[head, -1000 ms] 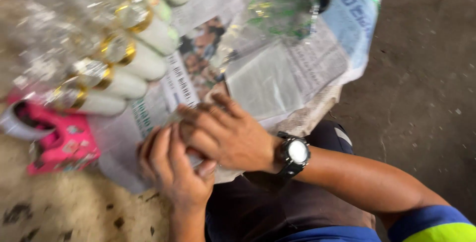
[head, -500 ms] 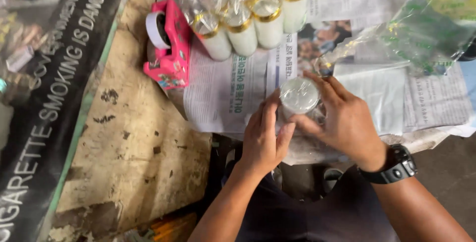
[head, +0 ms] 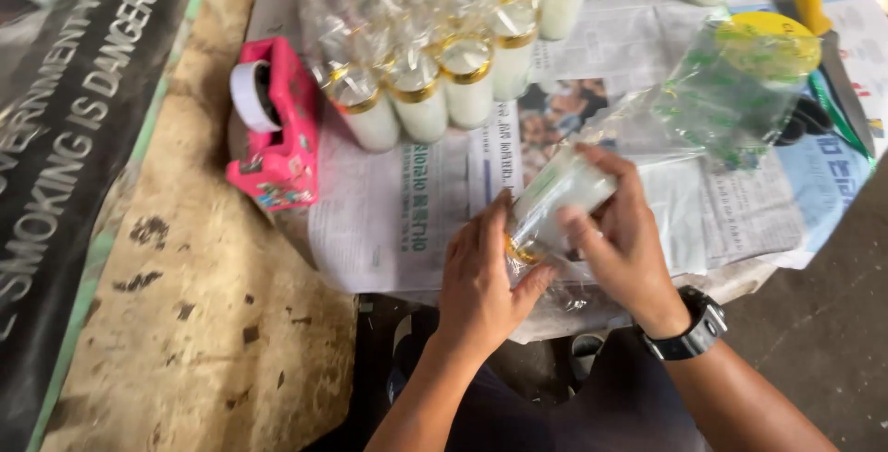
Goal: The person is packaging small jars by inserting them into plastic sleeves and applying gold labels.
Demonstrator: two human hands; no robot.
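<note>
A white candle (head: 555, 198) in a glass with a gold rim is gripped between both hands, lying tilted just above the newspaper (head: 407, 211). The left hand (head: 486, 276) is closed round the rim end, thumb pressed against clear wrap (head: 564, 299) that is bunched there, probably so the film is kept tight. The right hand (head: 629, 239) is curled over the candle's side, fingers spread across it, which looks like it's meant to stop it rolling. A black watch (head: 689, 327) is worn on the right wrist.

Further out, a row of same-looking wrapped candles (head: 435, 82) is stood upright on the newspaper, packed close together (finished ones, by the look of it). A pink tape dispenser (head: 277, 128) is parked just left of them, within easy reach of the left hand. A crinkled plastic bag with something yellow and green inside (head: 740, 82) is lying to the right, and a yellow-handled knife (head: 823, 26) is set near the table's far right edge.
</note>
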